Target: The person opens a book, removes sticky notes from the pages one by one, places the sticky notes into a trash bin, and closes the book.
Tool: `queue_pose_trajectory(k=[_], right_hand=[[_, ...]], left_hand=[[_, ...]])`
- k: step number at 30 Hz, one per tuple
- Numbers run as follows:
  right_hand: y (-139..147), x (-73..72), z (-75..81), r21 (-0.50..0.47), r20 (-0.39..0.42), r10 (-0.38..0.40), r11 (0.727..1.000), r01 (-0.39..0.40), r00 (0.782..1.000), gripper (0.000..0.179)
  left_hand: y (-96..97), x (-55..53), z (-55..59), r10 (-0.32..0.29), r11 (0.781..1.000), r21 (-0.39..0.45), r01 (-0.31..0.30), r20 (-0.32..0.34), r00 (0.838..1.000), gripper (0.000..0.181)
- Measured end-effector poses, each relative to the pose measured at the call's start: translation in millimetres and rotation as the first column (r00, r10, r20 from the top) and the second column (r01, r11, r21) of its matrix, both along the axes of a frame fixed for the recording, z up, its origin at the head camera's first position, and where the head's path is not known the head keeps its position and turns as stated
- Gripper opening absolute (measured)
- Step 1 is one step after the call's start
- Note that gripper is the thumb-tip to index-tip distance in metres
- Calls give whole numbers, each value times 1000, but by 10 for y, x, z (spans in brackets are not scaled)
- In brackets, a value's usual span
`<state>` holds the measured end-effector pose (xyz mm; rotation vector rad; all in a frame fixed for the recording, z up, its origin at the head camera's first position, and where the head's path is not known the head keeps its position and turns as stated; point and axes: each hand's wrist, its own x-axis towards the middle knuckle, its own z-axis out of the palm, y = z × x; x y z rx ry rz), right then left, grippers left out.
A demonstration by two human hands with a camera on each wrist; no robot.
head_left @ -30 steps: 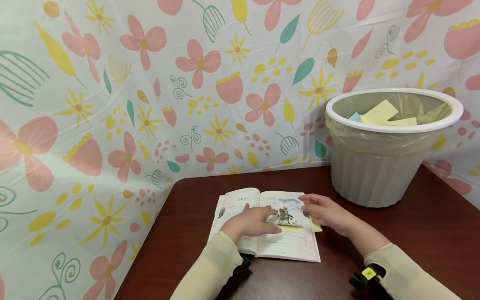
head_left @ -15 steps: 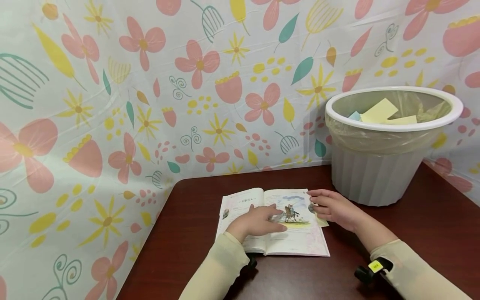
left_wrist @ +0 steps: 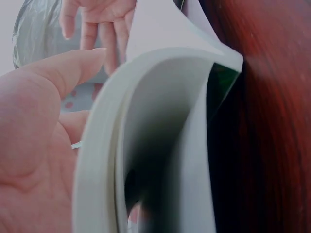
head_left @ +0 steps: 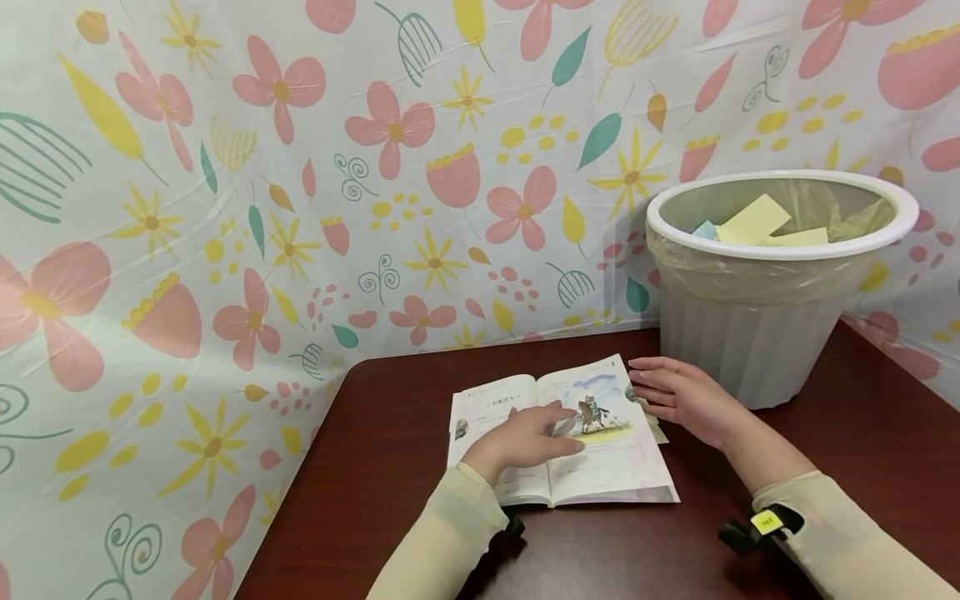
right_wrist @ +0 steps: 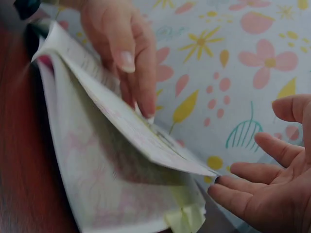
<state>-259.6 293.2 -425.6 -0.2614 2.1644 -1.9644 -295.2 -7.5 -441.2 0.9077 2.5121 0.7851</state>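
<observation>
An open book [head_left: 615, 471] with a horse-rider picture lies on the dark red table, tilted slightly. My left hand [head_left: 528, 436] rests over its middle, fingers spread and fairly straight. At the right edge of the book, my right hand [head_left: 693, 404] has its fingers extended. In the right wrist view, the fingertips [right_wrist: 228, 187] touch the outer corner of a raised page [right_wrist: 131, 131], with the thumb held apart. Beneath that page a yellow sticky note [right_wrist: 187, 218] shows at the edge of the page below. The left wrist view looks along the book's curved pages [left_wrist: 99, 160].
A grey bin [head_left: 738, 350] with a white rim and a plastic liner stands at the back right of the table [head_left: 390, 467]. Yellow paper [head_left: 753, 218] and a bit of blue paper lie inside it. Flower-patterned cloth [head_left: 450, 275] hangs behind the table.
The book and both hands have shifted rightward in the head view. The right-hand page has come up at its outer edge beside my right hand.
</observation>
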Motion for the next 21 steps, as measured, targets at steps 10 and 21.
queue_pose_trajectory(k=[10,21], right_hand=[[-205,-5,278,-218,21,-37,975,40,999,45],[-628,-72,470,-324,79,-47,943,70,996,69]], left_hand=[[45,-1,1,70,995,76,-67,-41,997,65],[19,15,64,216,937,256,-239,115,970,57]])
